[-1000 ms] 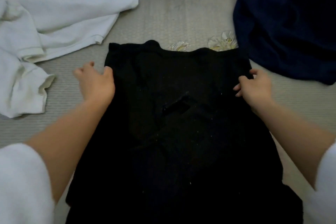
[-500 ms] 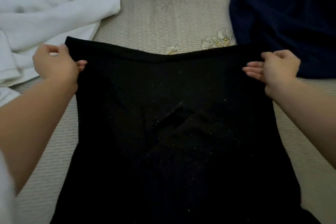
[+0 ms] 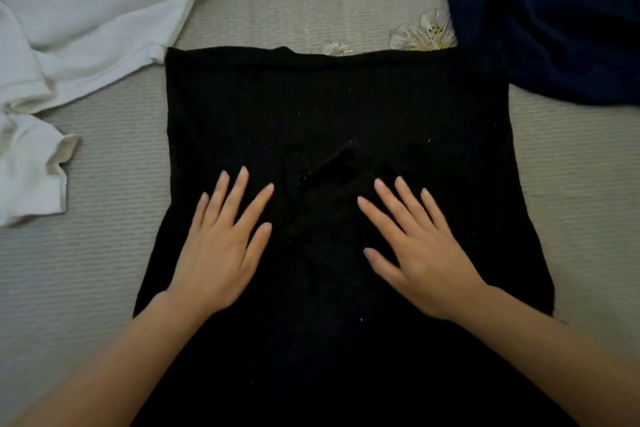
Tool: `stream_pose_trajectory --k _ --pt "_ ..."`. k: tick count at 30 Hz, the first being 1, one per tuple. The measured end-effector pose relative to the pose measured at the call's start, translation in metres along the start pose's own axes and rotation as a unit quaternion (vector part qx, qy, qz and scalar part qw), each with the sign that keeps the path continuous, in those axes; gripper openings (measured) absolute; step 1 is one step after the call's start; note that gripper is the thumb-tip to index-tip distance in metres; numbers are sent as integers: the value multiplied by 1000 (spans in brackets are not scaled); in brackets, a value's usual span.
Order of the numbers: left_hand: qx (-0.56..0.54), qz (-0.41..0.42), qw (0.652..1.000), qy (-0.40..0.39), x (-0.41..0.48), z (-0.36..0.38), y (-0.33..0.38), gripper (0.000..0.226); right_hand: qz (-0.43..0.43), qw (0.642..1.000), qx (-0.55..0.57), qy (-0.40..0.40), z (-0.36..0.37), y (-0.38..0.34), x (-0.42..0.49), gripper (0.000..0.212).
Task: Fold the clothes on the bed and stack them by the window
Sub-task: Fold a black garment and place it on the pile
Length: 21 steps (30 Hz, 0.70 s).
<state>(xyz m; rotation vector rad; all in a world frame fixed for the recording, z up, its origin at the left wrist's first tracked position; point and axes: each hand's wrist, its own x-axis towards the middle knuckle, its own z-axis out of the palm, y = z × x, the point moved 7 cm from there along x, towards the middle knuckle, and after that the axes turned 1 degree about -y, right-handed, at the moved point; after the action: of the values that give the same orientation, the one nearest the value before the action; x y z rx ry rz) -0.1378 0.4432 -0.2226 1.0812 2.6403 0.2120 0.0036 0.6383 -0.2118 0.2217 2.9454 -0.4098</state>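
— Two hands, and both on the black garment [image 3: 339,107]?
— Yes. The left hand [image 3: 221,253] lies palm down at about 7 o'clock from the cloth's middle. The right hand [image 3: 422,253] lies the same way at about 5 o'clock. Bare black cloth shows between them.
— What about the grip of each?
— Slack on both sides. The fingers [image 3: 235,198] are straight and spread, resting flat on the fabric, and neither hand pinches or curls round anything.
— Where does that garment lie?
— Spread on the bed [image 3: 104,253], in the centre of the view. Its straight upper edge runs across toward 12 o'clock. The cloth widens toward 6 o'clock, where it leaves the view under the forearms.
— Is something between the hands?
— A darker slanting fold [image 3: 332,166], just past the fingertips toward 12 o'clock. I cannot tell whether it is a strap or a crease. Pale specks [image 3: 429,140] dot the fabric around it.
— And the other clothes?
— A white garment [image 3: 86,28] is crumpled at 10 o'clock, one hem just beside the black garment's upper left corner. A navy garment [image 3: 554,17] is heaped at 2 o'clock and meets the upper right corner; I cannot tell whether it overlaps. A flower print [image 3: 426,33] on the bed shows at 1 o'clock, just above the black edge.
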Motion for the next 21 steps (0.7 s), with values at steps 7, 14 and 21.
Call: stream_pose_trajectory --k 7,14,21 --pt "12 -14 1000 22 -30 -21 19 56 43 998 -40 -29 -6 -21 -24 66" --pt "7 173 983 -63 -203 -5 63 67 -43 996 -13 -77 -3 -71 -197 75" --pt "121 188 955 -196 -304 39 42 97 -93 959 -139 -229 43 -63 -292 110"
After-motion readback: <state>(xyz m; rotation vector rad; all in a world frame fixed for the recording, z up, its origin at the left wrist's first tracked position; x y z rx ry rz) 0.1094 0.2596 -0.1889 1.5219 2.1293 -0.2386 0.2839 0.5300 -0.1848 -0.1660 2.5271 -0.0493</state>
